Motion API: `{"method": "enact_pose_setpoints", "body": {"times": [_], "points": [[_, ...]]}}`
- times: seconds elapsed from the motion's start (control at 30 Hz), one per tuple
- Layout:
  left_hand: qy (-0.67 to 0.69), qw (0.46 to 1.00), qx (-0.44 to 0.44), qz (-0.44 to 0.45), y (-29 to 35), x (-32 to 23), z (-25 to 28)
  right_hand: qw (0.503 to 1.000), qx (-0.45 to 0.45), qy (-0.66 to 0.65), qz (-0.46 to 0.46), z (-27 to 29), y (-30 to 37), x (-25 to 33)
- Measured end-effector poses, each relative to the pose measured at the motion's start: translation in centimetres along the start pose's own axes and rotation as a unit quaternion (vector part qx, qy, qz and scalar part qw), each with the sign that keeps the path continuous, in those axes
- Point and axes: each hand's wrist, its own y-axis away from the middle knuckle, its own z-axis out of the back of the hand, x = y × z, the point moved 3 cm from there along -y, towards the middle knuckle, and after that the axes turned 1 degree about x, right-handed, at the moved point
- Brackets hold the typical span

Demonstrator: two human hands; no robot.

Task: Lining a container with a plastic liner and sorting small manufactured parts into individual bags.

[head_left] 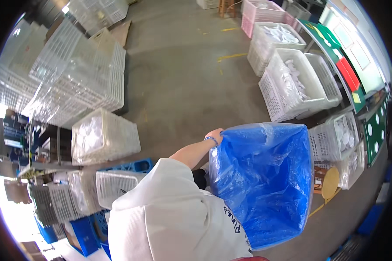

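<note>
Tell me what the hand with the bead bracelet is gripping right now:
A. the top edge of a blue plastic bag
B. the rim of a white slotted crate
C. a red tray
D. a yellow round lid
A: the hand pinches the upper edge of the open blue plastic bag.

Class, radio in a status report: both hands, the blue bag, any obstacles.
Left hand gripping blue bag rim. Right hand out of view. Bag held open, standing upright. White crates beyond, apart from bag.

The left hand (215, 135) extends forward on a bare forearm, fingers closed on the near rim of the blue bag (265, 187). The right hand is apparently hidden.
</note>
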Motion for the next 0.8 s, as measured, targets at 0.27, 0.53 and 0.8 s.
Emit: {"method": "enact_pose_setpoints", "body": {"times": [0.27,0.53,0.8], "points": [[0.029,0.999,-0.015,0.032,6.9,8.4,3.5,0.975,0.044,-0.218,-0.007,3.6,-3.1,5.0],[0.043,0.984,-0.123,0.124,4.7,16.5,13.6,0.911,0.011,-0.412,0.004,6.5,-6.7,20.8],[0.032,0.928,-0.193,0.318,0.7,30.0,27.2,0.942,0.022,-0.302,0.145,8.5,-15.4,43.2]]}}
